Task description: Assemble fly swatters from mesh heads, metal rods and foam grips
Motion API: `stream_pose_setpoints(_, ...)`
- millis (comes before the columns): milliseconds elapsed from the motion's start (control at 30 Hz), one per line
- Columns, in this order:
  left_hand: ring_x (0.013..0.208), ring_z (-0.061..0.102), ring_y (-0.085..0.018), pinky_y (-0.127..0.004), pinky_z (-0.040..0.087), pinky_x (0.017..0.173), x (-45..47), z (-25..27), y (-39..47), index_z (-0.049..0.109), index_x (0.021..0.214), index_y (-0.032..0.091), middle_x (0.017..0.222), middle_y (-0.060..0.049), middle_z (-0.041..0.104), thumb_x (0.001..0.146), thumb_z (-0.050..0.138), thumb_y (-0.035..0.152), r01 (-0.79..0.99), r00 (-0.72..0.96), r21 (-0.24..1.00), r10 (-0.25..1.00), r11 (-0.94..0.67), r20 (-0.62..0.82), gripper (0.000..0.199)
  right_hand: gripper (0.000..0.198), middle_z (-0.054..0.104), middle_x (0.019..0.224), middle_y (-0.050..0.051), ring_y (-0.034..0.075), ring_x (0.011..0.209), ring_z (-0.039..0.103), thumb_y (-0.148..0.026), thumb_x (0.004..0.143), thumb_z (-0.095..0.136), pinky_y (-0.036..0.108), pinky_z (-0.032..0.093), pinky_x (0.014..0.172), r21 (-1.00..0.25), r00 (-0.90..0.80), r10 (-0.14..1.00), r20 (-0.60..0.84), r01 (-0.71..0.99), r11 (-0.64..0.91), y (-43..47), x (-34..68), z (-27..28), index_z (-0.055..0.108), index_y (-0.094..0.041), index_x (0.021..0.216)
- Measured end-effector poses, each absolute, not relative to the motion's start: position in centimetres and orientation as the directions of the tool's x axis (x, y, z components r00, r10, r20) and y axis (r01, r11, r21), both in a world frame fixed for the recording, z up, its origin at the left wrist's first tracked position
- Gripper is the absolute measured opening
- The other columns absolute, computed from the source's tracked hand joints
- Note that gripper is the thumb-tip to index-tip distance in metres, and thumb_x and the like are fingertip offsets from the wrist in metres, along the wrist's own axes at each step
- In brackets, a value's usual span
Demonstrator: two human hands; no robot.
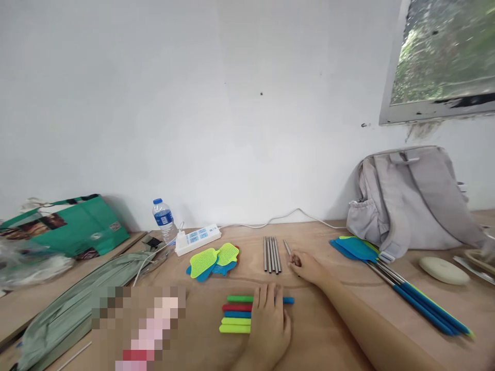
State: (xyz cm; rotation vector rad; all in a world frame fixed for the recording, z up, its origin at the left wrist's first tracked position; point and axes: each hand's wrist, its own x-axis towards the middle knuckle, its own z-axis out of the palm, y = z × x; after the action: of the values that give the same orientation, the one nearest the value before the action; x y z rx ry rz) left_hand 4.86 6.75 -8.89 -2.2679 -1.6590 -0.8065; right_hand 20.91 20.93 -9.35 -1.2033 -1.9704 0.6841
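Palm down, my left hand [268,317] lies over a row of coloured plastic handles, its fingers stretched forward across them. Their left ends show: a green handle [240,299], a red handle [235,307], a blue one and two yellow-green handles [234,329]. Another blue end [288,300] sticks out right of the fingers. Between its thumb and fingers my right hand [303,265] pinches a thin metal rod [286,247], which slants away toward the wall. Several metal rods [273,256] lie side by side just left of it. Yellow-green and blue fly swatter heads [204,262] are piled farther left.
A white power strip [199,238] and a water bottle [164,219] stand near the wall. Assembled fly swatters [413,299] lie at right, before a grey backpack [413,201] and a pale oval object [444,270]. At left are a green bag [88,226] and grey-green fabric [77,304].
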Motion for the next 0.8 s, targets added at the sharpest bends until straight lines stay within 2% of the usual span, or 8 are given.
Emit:
stream_pose_setpoints(133, 0.106, 0.044, -0.029, -0.046, 0.03, 0.093, 5.6, -8.7, 7.6, 0.061, 0.098, 0.018, 0.109, -0.009, 0.057, 0.073, 0.047, 0.019, 0.951, 0.188, 0.126, 0.85, -0.283, 0.493, 0.028, 0.013, 0.043, 0.047, -0.008, 0.011, 0.048, 0.04, -0.018, 0.061, 0.055, 0.023, 0.029, 0.051, -0.824, -0.198, 0.929, 0.312, 0.43, 0.369, 20.4, 22.7, -9.6, 0.046, -0.02, 0.069)
stream_pose_setpoints(333, 0.101, 0.048, -0.024, -0.046, 0.032, 0.093, 5.5, -8.6, 7.8, 0.06, 0.093, 0.019, 0.101, -0.006, 0.059, 0.077, 0.044, 0.013, 0.935, 0.264, 0.077, 0.823, -0.347, 0.504, 0.024, 0.024, 0.051, 0.058, -0.003, 0.013, 0.049, 0.046, -0.044, 0.075, 0.042, 0.026, 0.035, 0.047, -0.95, 0.104, 0.955, 0.278, 0.175, 0.258, 18.1, 24.2, -10.1, 0.038, -0.022, 0.083)
stream_pose_setpoints(400, 0.099, 0.049, -0.022, -0.044, 0.032, 0.094, 5.5, -8.7, 7.9, 0.059, 0.094, 0.02, 0.096, -0.004, 0.06, 0.079, 0.043, 0.012, 0.925, 0.294, 0.061, 0.807, -0.375, 0.512, 0.023, 0.03, 0.053, 0.063, -0.002, 0.013, 0.049, 0.045, -0.049, 0.074, 0.045, 0.026, 0.036, 0.046, -0.968, 0.149, 0.957, 0.25, 0.067, 0.243, 16.4, 24.3, -10.2, 0.04, -0.022, 0.085)
stream_pose_setpoints(467, 0.098, 0.05, -0.02, -0.043, 0.032, 0.094, 5.6, -8.7, 8.0, 0.057, 0.095, 0.021, 0.093, -0.002, 0.061, 0.08, 0.043, 0.011, 0.908, 0.333, 0.047, 0.783, -0.417, 0.525, 0.022, 0.032, 0.054, 0.066, -0.002, 0.013, 0.051, 0.047, -0.047, 0.067, 0.056, 0.027, 0.039, 0.048, -0.97, 0.143, 0.97, 0.198, -0.114, 0.215, 14.5, 24.2, -10.0, 0.044, -0.023, 0.082)
stream_pose_setpoints(567, 0.096, 0.051, -0.019, -0.041, 0.033, 0.094, 5.6, -8.8, 8.0, 0.056, 0.096, 0.022, 0.093, 0.0, 0.062, 0.08, 0.045, 0.011, 0.882, 0.371, 0.047, 0.753, -0.468, 0.544, 0.022, 0.03, 0.058, 0.074, -0.001, 0.014, 0.06, 0.052, -0.036, 0.059, 0.068, 0.028, 0.043, 0.056, -0.915, 0.054, 0.994, 0.093, -0.388, 0.107, 11.7, 24.1, -9.3, 0.048, -0.023, 0.077)
stream_pose_setpoints(667, 0.095, 0.051, -0.018, -0.04, 0.032, 0.094, 5.6, -8.9, 8.0, 0.055, 0.098, 0.022, 0.094, 0.001, 0.062, 0.08, 0.046, 0.011, 0.869, 0.375, 0.065, 0.739, -0.491, 0.56, 0.022, 0.025, 0.06, 0.074, -0.001, 0.014, 0.061, 0.053, -0.031, 0.06, 0.068, 0.028, 0.043, 0.058, -0.876, -0.051, 0.997, 0.062, -0.482, 0.029, 10.0, 23.8, -8.7, 0.049, -0.023, 0.074)
stream_pose_setpoints(800, 0.095, 0.05, -0.018, -0.039, 0.032, 0.094, 5.6, -9.3, 8.2, 0.055, 0.098, 0.024, 0.093, 0.002, 0.062, 0.081, 0.046, 0.014, 0.85, 0.389, 0.075, 0.718, -0.521, 0.578, 0.021, 0.021, 0.062, 0.071, 0.001, 0.017, 0.063, 0.056, -0.035, 0.064, 0.064, 0.032, 0.043, 0.062, -0.861, -0.145, 0.987, 0.064, -0.508, -0.018, 9.8, 23.6, -8.4, 0.05, -0.022, 0.073)
